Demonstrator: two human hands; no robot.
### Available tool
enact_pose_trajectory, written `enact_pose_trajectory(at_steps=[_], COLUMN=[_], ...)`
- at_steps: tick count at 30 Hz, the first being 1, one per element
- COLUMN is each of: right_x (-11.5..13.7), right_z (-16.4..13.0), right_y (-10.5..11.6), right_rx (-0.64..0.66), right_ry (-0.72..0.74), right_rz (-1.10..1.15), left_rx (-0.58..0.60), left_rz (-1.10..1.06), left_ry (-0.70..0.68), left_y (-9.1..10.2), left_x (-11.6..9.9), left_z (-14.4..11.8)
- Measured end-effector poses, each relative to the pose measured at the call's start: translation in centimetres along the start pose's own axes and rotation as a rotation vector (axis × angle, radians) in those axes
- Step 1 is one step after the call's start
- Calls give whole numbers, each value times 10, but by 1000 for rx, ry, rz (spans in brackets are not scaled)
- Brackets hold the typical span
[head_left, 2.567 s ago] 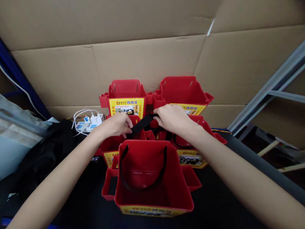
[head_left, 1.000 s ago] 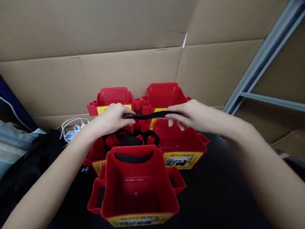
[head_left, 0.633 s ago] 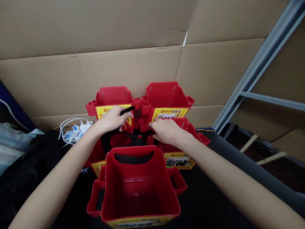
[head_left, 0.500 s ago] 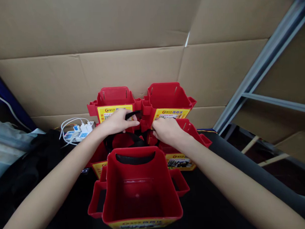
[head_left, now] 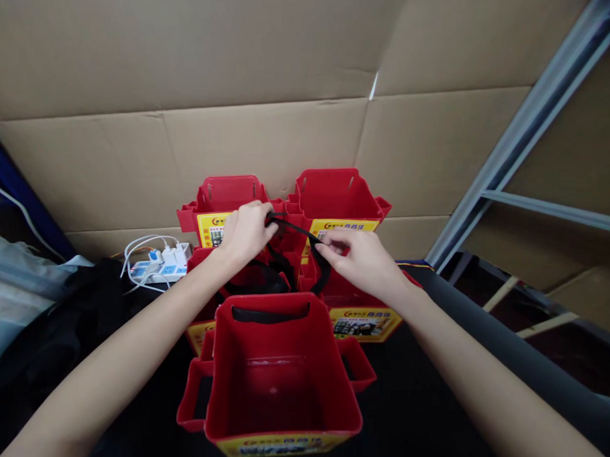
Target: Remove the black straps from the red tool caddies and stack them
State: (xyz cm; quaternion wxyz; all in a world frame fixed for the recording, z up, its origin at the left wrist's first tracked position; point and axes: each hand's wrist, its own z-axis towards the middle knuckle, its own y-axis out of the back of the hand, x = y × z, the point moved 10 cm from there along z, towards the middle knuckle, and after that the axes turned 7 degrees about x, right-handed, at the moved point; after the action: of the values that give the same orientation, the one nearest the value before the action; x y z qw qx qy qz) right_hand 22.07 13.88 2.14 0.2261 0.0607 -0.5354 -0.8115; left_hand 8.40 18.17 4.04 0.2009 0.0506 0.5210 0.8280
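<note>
A black strap (head_left: 297, 227) is stretched between my two hands above the red plastic bins. My left hand (head_left: 247, 229) is closed on its left end, over the back-left bin's yellow label. On the right, my right hand (head_left: 359, 260) pinches the strap between thumb and fingers, and a loop hangs below. The front red bin (head_left: 285, 396) is hollow and open at the top, with a black band through the slot in its back wall. More black strap (head_left: 261, 278) lies behind that wall, partly hidden by it.
Two red bins stand at the back, the right one (head_left: 334, 191) against the cardboard wall (head_left: 262, 143). Others sit in the middle row, partly covered by my arms. A white power strip (head_left: 169, 270) with cables is at left, beside dark fabric (head_left: 83, 336). A metal frame (head_left: 506, 128) rises at right.
My hands have lifted the black strap, and it now spans between them. The right hand has moved right and turned, showing its pinch. The left has shifted slightly right and up.
</note>
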Motion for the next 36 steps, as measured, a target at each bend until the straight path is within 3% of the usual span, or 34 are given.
enact_pose_trajectory(at_steps=[5, 9, 12, 15, 17, 19, 22, 24, 26, 29, 33, 36], right_x=[-27, -38, -44, -51, -47, -20, 41, 70, 80, 63, 16, 9], right_z=[-10, -17, -21, -22, -20, -13, -4, 4, 15, 28, 26, 19], right_y=[-1, -2, -5, -11, -10, -3, 13, 18, 15, 6, -1, -13], right_rx=[12, 96, 163, 218, 197, 97, -63, -96, -73, -10, 35, 134], right_ry=[-83, -240, -335, -384, -353, -194, 128, 212, 200, 102, -41, -22], right_rz=[14, -140, -258, -318, -327, -278, -83, 26, 70, 110, 134, 72], left_rx=[-300, -357, -413, -509, -491, -361, -125, -38, 2, 13, 124, 168], left_rz=[88, -28, -79, -95, -62, -13, 42, 32, -29, -150, -295, -377], left_ry=[43, 53, 166, 247, 249, 201, 44, -46, -101, -117, -90, -99], left_y=[49, 68, 89, 118, 127, 119, 87, 66, 52, 44, 30, 18], left_x=[13, 37, 66, 88, 90, 79, 40, 14, -3, 0, 26, 32], left_z=[-25, -37, -49, -63, -66, -58, -40, -32, -26, -23, -28, -32])
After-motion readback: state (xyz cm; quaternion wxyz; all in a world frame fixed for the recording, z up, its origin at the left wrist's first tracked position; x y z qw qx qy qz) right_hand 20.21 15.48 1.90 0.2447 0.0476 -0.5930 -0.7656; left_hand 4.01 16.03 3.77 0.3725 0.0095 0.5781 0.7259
